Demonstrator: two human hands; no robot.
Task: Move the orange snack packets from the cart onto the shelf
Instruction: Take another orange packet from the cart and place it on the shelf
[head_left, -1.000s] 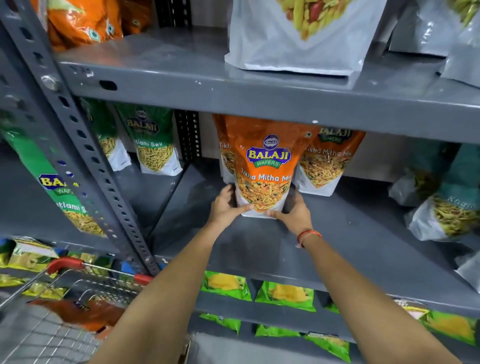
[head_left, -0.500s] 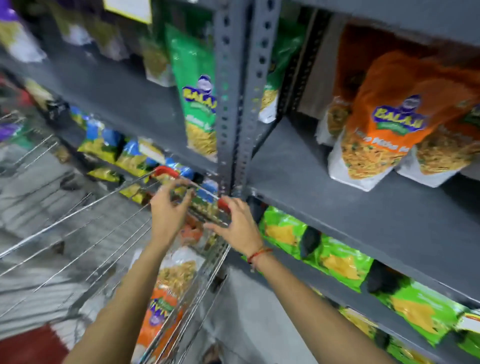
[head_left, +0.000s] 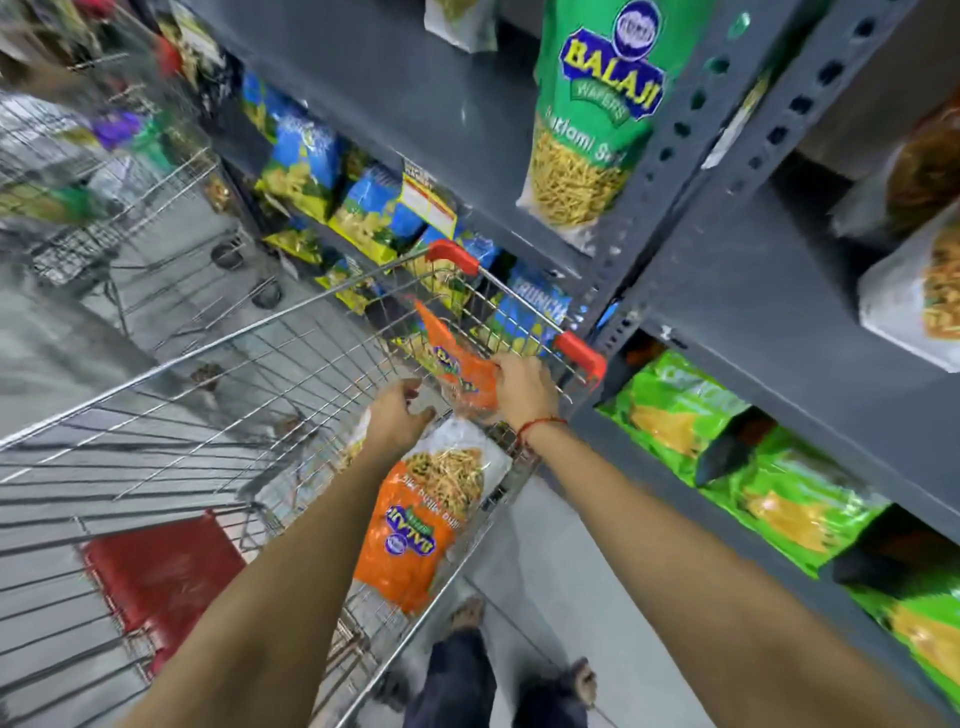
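Inside the wire cart (head_left: 291, 332) an orange snack packet (head_left: 452, 358) stands tilted near the red-capped front corner. My right hand (head_left: 524, 387) grips its right edge. My left hand (head_left: 397, 415) hovers just left of it with fingers apart, holding nothing. A second orange packet (head_left: 421, 525) lies flat in the cart below my left wrist, partly covered by my forearm. On the grey shelf (head_left: 737, 296) at the right edge stand orange packets (head_left: 930, 280), cut off by the frame.
A slotted grey upright (head_left: 670, 171) stands just behind the cart's corner. A green Balaji packet (head_left: 592, 119) stands on the shelf left of it. Blue and yellow packets (head_left: 332, 182) fill the lower shelf left, light green packets (head_left: 727, 457) the lower shelf right. My feet (head_left: 467, 618) stand between cart and shelf.
My hands left the orange packet on the shelf and dropped into the cart. The view swung down and left. My right hand has closed on an orange packet in the cart.
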